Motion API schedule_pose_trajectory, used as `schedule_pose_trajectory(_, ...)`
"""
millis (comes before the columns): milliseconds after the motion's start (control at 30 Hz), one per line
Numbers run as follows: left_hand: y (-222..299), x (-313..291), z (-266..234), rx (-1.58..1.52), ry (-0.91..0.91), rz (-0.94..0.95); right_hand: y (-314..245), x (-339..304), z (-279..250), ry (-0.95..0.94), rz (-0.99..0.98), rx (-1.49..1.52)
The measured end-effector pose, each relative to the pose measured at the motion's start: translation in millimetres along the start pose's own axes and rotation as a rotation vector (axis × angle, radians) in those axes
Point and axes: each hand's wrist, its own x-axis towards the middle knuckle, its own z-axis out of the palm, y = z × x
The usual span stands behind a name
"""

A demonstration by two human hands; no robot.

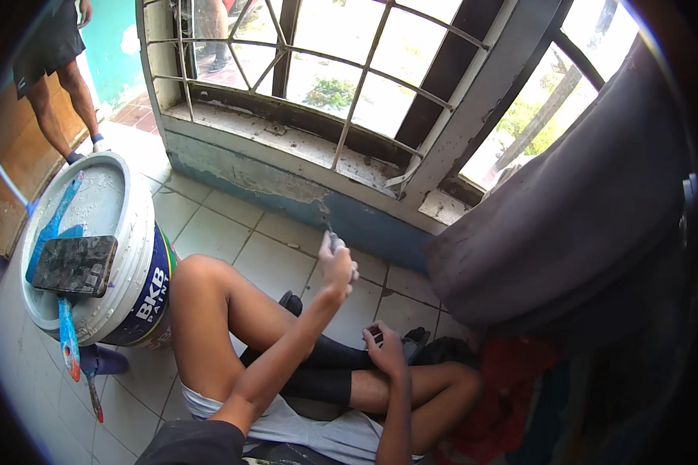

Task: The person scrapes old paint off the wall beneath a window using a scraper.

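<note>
My left hand (337, 267), dusted with white, is closed around a narrow grey hand tool (329, 226) with a thin tip. The tip points at the low wall (287, 186) under the window, close to a patch of flaking paint. From this view I cannot tell whether it touches. My right hand (388, 350) rests above my crossed legs, its fingers curled round a small dark reddish thing too small to name.
To the left stands a paint bucket (143, 298) with blue-handled brushes (68, 337) and a dark flat phone-like slab (75, 266) on its lid. A purple container (108, 361) sits beside it. A grey curtain (558, 194) hangs right. Another person (54, 85) stands far left.
</note>
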Motion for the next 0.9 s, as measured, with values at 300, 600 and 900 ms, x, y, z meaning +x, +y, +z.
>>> schedule_pose_trajectory(300,1.5,22.4,-7.5,0.025,0.100,0.086,0.3,-1.0,-0.6,-0.027,0.066,0.007)
schedule_pose_trajectory(600,14.0,22.5,-9.9,-0.127,0.020,0.011,-8.8,-3.2,-3.6,-0.032,0.087,-0.031)
schedule_pose_trajectory(900,25.9,6.1,-1.2,-0.186,-0.084,-0.049,-9.4,-0.1,-2.5,-0.035,0.071,-0.014)
